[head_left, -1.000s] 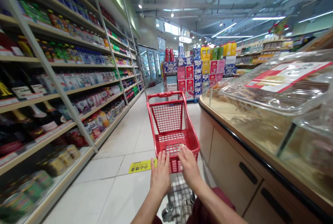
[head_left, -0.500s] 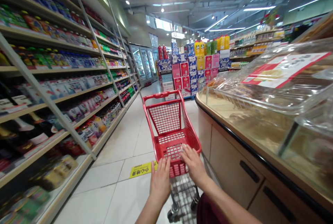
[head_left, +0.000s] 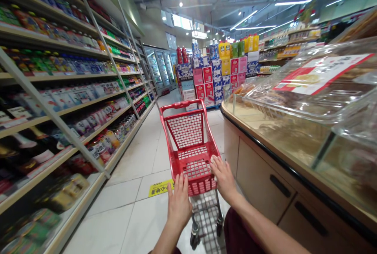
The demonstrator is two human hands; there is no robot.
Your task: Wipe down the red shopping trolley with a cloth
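A red shopping cart with a grid-walled plastic basket stands in the aisle directly before me, its basket bare inside. My left hand is at the near left corner of the basket, fingers stretched out and touching or just above the rim. At the near right corner is my right hand, its fingers extended over the rim. A small whitish bit shows by the right fingertips; I cannot make out what it is. Below the basket the metal frame and wheels are visible.
Drink shelves line the left side. A food counter with clear plastic packs runs close along the right. Stacked cartons rise ahead, with glass-door coolers behind. A yellow floor sign lies left of the cart.
The cart's near end has swung left and it has turned slightly. My right hand has shifted a little right and up along the rim; my left hand has moved slightly left and up.
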